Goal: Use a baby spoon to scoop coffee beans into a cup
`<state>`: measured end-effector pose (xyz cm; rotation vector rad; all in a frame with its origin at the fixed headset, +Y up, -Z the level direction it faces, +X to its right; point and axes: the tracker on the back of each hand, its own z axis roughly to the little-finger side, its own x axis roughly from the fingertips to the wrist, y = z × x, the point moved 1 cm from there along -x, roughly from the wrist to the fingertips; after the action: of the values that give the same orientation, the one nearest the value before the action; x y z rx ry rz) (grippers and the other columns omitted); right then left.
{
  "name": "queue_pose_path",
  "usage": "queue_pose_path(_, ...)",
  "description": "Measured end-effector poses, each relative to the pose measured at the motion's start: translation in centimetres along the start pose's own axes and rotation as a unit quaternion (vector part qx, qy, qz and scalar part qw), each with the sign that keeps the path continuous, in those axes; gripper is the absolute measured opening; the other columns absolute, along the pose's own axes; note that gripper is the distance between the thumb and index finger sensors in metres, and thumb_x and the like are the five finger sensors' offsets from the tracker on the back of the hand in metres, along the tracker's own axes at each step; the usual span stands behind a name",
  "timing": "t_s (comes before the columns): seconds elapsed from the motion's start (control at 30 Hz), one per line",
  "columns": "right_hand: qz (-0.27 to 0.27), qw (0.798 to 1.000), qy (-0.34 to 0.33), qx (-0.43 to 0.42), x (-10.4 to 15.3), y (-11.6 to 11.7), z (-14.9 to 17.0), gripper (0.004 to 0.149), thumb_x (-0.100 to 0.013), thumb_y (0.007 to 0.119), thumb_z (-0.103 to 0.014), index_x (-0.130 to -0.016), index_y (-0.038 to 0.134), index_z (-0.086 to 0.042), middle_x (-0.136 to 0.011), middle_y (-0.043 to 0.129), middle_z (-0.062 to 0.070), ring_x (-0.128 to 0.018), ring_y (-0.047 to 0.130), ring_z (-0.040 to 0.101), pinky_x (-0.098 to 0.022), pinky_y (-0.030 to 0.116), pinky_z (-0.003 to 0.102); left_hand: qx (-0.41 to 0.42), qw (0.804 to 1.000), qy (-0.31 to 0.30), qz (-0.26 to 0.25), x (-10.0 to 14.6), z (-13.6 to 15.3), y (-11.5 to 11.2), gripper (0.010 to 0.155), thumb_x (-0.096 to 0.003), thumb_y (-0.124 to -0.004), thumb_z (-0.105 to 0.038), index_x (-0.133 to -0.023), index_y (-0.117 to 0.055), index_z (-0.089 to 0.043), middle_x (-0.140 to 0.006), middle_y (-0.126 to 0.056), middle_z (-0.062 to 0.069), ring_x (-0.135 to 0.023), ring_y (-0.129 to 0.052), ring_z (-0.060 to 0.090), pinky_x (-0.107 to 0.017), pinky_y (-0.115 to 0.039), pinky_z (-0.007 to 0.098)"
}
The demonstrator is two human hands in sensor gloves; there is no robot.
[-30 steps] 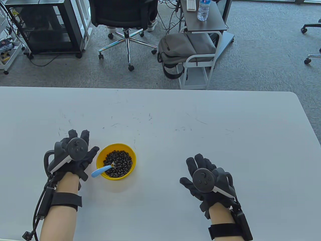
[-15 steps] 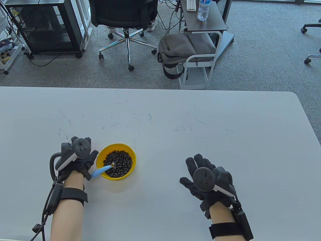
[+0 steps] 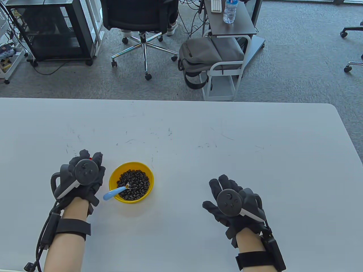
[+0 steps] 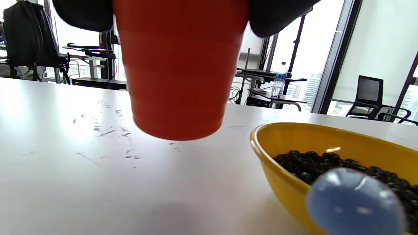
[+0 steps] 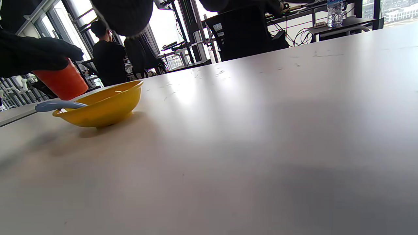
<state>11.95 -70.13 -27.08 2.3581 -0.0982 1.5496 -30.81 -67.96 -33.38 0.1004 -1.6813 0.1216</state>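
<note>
Gripping a red cup from above, left hand, with gloved fingers wrapped around the cup's upper wall and the base lifted clear of the table, as shown in the left wrist view. Compared with half a second ago: left hand withdrawn from the spoon handle, shifted left and slightly up, now just beside the yellow bowl rather than touching the spoon. In the table view, only a sliver of red visible between the fingers at the top of the hand.

Baby spoon: blue handle propped on the bowl's near-left rim, pointing toward the left hand, tip buried among the coffee beans; untouched by either hand. Beans still fill the bowl; whether any lie in the cup cannot be told, its mouth being hidden.

Right hand: fingers spread and empty, resting low over the table, well apart from the bowl, essentially unmoved across the interval.

Probable meaning for the task: cup being brought into place beside the bowl as receptacle; scooping not yet begun, spoon pickup likely left to the free right hand.
</note>
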Motion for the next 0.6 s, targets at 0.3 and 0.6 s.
queue_pose_path(0.3, 0.008, 1.0, -0.012, 0.004, 0.2, -0.3, -0.7, 0.079, -0.06, 0.062, -0.056, -0.111, 0.034, -0.002, -0.111, 0.027, 0.038, -0.092, 0.037, 0.065, -0.064, 0.042, 0.075, 0.017, 0.984, -0.176, -0.037, 3.6, -9.5, 2.4, 0.057, -0.0642, -0.067, -0.035, -0.115, -0.051, -0.015, -0.114, -0.031, 0.031, -0.094, -0.042, 0.067, -0.063, -0.06, 0.069)
queue_pose_path(0.6, 0.006, 1.0, -0.01, 0.0, 0.3, -0.3, -0.6, 0.079, -0.06, 0.062, -0.055, -0.111, 0.034, -0.002, -0.111, 0.027, 0.038, -0.092, 0.037, 0.065, -0.064, 0.042, 0.075, 0.065, 0.953, -0.293, 0.033, 4.7, -17.7, -1.8, 0.057, -0.0642, -0.068, -0.035, -0.115, -0.051, -0.015, -0.114, -0.032, 0.03, -0.095, -0.043, 0.067, -0.064, -0.06, 0.069)
